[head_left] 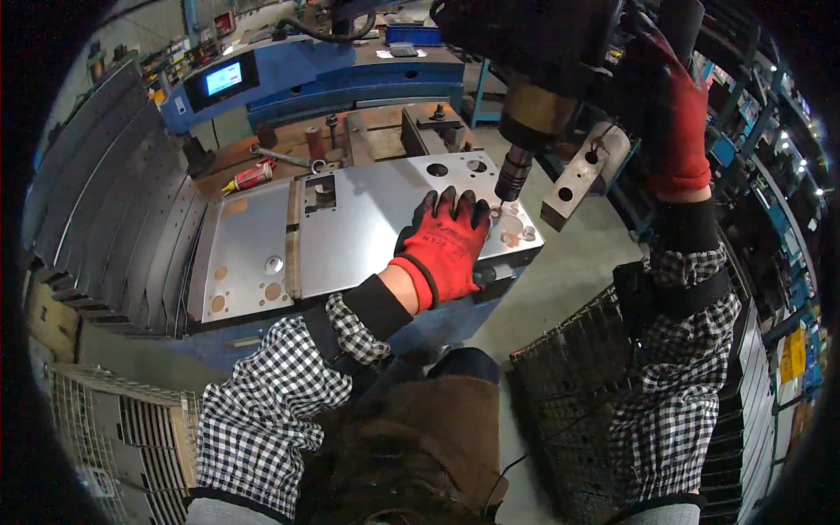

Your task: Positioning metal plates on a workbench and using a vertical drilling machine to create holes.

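Observation:
My left hand (446,241), in a red glove with black fingertips, lies flat with fingers spread on a sheet-metal panel (367,223). Just right of its fingers, the drill bit in the chuck (514,173) of a drilling machine (538,52) points down at the panel's right end. Small shavings lie around the holes there. My right hand (681,122), also red-gloved, is raised at the right of the machine head. Its dark fingers seem wrapped round a dark machine handle (681,31); they partly merge with the black machine parts.
Beside the panel lies a second metal plate (245,254). Behind are a wrench (284,157) and a red bottle (252,177). Dark metal sheets (105,192) stand stacked at left. A lit screen (224,79) is at the back. Wire baskets (573,385) stand below; shelves line the right.

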Demonstrator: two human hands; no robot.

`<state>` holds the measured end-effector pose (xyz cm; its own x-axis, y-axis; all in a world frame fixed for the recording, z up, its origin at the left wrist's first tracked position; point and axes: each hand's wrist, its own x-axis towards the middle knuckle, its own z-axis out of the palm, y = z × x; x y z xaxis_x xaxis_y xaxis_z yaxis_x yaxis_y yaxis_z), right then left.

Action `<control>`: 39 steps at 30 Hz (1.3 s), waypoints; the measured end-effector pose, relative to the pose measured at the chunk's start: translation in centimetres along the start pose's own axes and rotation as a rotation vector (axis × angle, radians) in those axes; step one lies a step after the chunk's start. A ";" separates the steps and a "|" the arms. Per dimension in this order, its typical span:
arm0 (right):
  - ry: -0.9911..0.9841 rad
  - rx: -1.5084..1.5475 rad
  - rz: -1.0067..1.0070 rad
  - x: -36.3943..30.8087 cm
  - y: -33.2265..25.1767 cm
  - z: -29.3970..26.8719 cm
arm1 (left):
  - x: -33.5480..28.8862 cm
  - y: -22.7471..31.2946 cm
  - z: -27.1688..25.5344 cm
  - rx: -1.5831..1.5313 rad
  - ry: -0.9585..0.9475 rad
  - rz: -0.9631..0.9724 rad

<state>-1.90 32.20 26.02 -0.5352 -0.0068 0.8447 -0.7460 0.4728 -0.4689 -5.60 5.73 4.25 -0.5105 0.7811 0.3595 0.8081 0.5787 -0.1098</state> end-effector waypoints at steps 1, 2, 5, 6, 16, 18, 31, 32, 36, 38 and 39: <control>0.005 0.015 0.004 0.0 0.1 0.1 | 0.0 0.0 0.0 -0.008 0.010 0.003; 0.012 0.031 0.008 0.0 0.1 0.1 | -0.1 0.0 0.0 -0.003 0.004 0.005; 0.025 0.058 0.020 -0.1 0.2 0.3 | -0.1 -0.1 0.1 0.000 0.007 0.010; 0.026 0.065 0.021 -0.2 0.1 0.3 | -0.1 -0.1 0.2 -0.007 0.020 0.012; 0.063 0.123 0.048 -0.4 0.0 0.3 | 0.1 -0.3 0.4 -0.001 -0.003 0.005; 0.069 0.131 0.049 -0.2 -0.1 0.3 | 0.0 -0.3 0.3 0.009 0.006 0.004; 0.116 0.138 0.135 -0.5 -0.4 0.1 | -0.1 -0.4 0.1 -0.035 0.003 0.004; 0.127 0.148 0.144 -0.6 -0.7 0.7 | -0.1 -0.5 0.2 -0.026 -0.001 0.003; 0.228 0.332 -0.023 -0.5 -2.3 3.6 | -0.2 -0.7 0.1 0.035 -0.034 -0.012; 0.207 0.323 -0.022 -0.6 -2.4 2.8 | 0.1 -0.3 0.1 0.038 -0.028 -0.005; 0.191 0.317 -0.018 -0.8 -2.4 2.6 | 0.1 -0.2 0.1 0.030 -0.018 -0.003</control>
<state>-0.69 28.82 25.79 -0.4592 0.1660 0.8727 -0.8567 0.1772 -0.4845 -5.89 5.73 4.20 -0.5186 0.7832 0.3429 0.7975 0.5877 -0.1363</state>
